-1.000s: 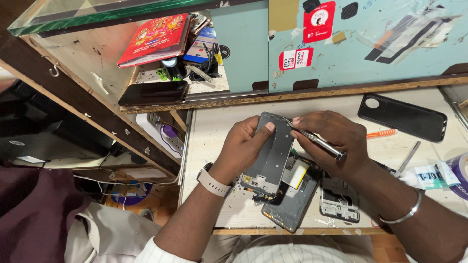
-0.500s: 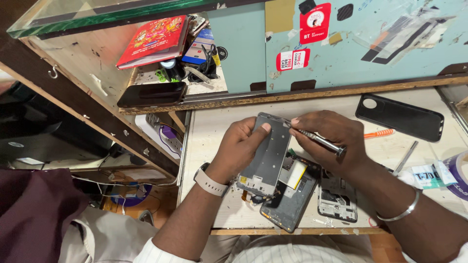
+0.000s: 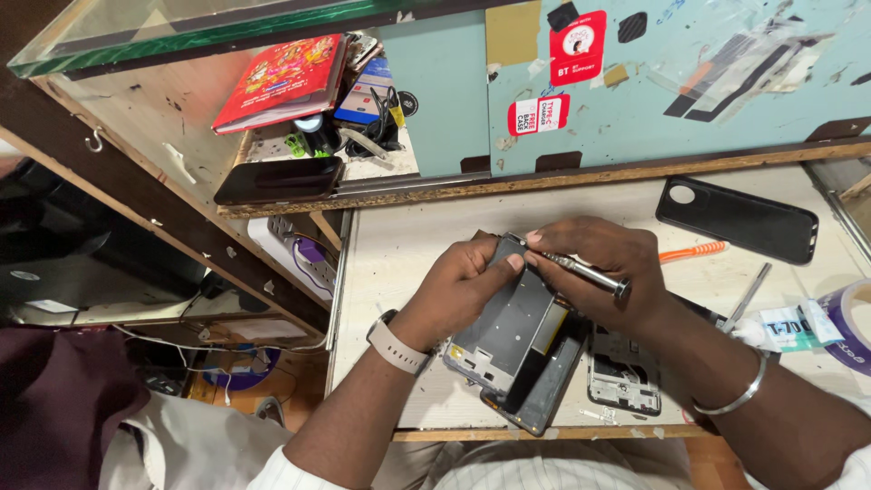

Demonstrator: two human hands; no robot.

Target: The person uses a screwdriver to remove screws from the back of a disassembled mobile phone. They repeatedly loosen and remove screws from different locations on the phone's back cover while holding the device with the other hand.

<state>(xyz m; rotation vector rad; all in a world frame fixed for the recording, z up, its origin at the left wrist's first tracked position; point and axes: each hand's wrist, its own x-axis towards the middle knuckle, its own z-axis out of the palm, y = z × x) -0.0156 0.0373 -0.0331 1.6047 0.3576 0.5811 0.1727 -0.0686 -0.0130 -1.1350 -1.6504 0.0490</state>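
A grey phone frame [image 3: 508, 331] is held tilted over the near middle of the workbench [image 3: 408, 245], gripped at its far edge by the closed fingers of the left hand [image 3: 463, 286]. A small screwdriver [image 3: 581, 272] is pinched in the right hand [image 3: 603, 268], its tip set at the frame's far corner. The driver is probably best kept square to the screw, with light pressure, while the frame is steadied against twisting. An opened phone [image 3: 544, 386] lies beneath.

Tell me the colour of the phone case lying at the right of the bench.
The phone case is black, seen in the head view.
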